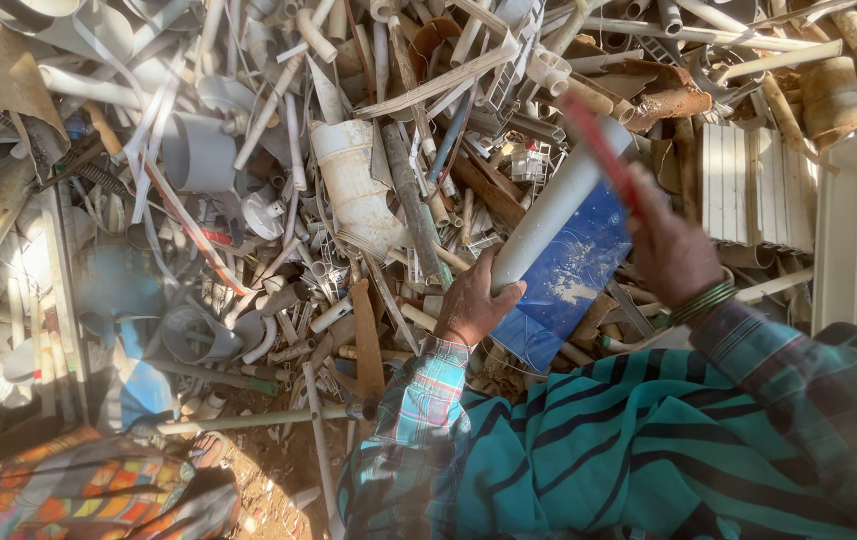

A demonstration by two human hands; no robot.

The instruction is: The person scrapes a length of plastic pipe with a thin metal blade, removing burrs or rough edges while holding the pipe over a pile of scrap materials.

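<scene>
**Observer 1:** Ground entry, head view: a deep heap of scrap plastic (279, 180) fills the frame. White and grey pipe offcuts, strips, broken fittings. Bare brown dirt (269, 465) shows only at the lower edge. Strong low sun from the right.

**Observer 2:** Noted. The piece in hand?

**Observer 1:** Grey pipe (561, 205), smooth, round, pale, lying on a slant from lower left up to upper right, above the heap. Left hand (474, 300) is wrapped around its lower end, fingers curled closed on it.

**Observer 2:** Right hand?

**Observer 1:** Right hand (671, 250) is fisted around a red rod-like tool (599, 150), blurred, so its exact kind cannot be told. The red tool crosses the pipe's upper end. Green bangles (704, 300) sit at that wrist.

**Observer 2:** Under the pipe?

**Observer 1:** Blue flat sheet (569, 280), scuffed with pale patches, directly beneath and beside the pipe; touching or not, cannot tell.

**Observer 2:** Surroundings?

**Observer 1:** Ribbed white panel (754, 185) to the right, a white channel section (854, 230) upright at the far right, a torn white pipe stub (354, 185) centre-left. Teal striped garment (649, 450) over a plaid sleeve (429, 395) in the foreground; patterned cloth (79, 490) at lower left.
</scene>
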